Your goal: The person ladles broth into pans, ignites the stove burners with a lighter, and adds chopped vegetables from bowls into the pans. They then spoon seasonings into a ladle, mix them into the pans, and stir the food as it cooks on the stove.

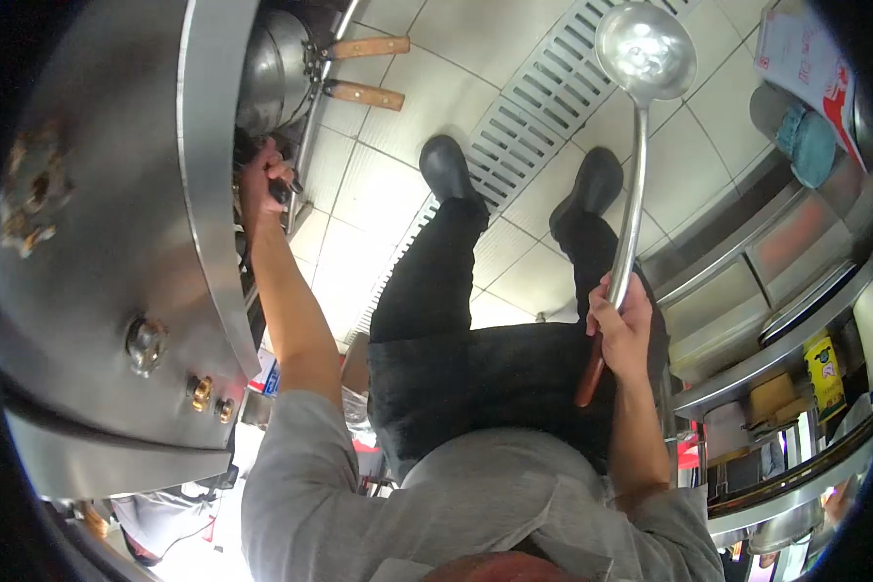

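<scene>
My right hand (623,325) is closed round the long handle of a metal ladle (636,184), near its reddish-brown grip end. The ladle's shiny round bowl (647,53) is held out in front, over the floor. On the other side, my left hand (265,184) wraps round a black handle (279,192) beside the steel counter (213,194). What that handle belongs to is mostly hidden under the counter edge. Just beyond the left hand are metal pans (274,78) with two wooden handles (367,47).
A slotted drain grate (524,136) crosses the tiled floor (398,184) by my boots. Steel shelving (737,339) runs along the right, with a yellow packet (824,376) on it. A white and red box (805,63) and a blue-green cloth (807,145) are at upper right.
</scene>
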Motion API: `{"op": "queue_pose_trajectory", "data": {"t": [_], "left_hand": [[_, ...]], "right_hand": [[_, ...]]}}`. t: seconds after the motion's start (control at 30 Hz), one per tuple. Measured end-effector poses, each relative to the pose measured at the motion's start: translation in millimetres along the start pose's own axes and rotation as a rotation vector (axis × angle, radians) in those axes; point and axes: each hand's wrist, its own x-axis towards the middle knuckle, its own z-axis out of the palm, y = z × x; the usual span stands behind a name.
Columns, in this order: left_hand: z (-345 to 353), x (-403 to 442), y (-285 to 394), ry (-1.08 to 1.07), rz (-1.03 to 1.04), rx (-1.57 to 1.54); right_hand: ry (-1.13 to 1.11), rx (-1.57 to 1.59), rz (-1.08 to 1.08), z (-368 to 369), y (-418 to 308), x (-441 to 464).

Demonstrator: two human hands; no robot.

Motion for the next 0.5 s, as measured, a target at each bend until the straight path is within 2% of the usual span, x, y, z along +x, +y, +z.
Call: {"op": "queue_pose_trajectory", "data": {"t": [0.07, 0.1, 0.13, 0.17, 0.2, 0.23, 0.27, 0.3, 0.4, 0.43, 0.5], "left_hand": [[-6.9, -8.4, -16.1, 0.056, 0.079, 0.100], [5.8, -25.3, -21.6, 0.216, 0.102, 0.191], [39.1, -57.9, -25.0, 0.274, 0.172, 0.304], [44.8, -76.3, -30.2, 0.249, 0.161, 0.268], [65.7, -102.2, -33.9, 0.368, 0.132, 0.372], [57.8, -112.9, -44.1, 0.329, 0.131, 0.439], [91.6, -145.1, -40.9, 0.383, 0.042, 0.511], [100.7, -160.8, -54.6, 0.355, 0.135, 0.510], [131.7, -218.7, -60.7, 0.214, -0.021, 0.777], [146.3, -238.6, -65.7, 0.195, 0.014, 0.786], [185.7, -291.0, -55.1, 0.120, -0.103, 0.892]], "right_hand": [[-0.012, 0.009, -0.009, 0.0, -5.3, 1.4], [-0.036, 0.068, -0.033, 0.0, -9.8, 1.3], [-0.021, 0.070, -0.027, -0.6, -14.6, 0.1], [-0.005, 0.075, -0.021, -0.8, -19.2, -4.7], [0.007, 0.085, -0.019, -1.3, -24.1, -9.4], [0.013, 0.109, -0.028, -4.1, -27.9, -16.4], [0.022, 0.144, -0.031, -8.1, -33.9, -27.7], [0.026, 0.179, -0.041, -12.6, -42.2, -38.4], [0.071, 0.276, -0.094, -25.0, -73.7, -78.7], [0.067, 0.278, -0.127, -34.7, -83.9, -91.1], [0.104, 0.282, -0.196, -52.9, -106.9, -115.3]]}}
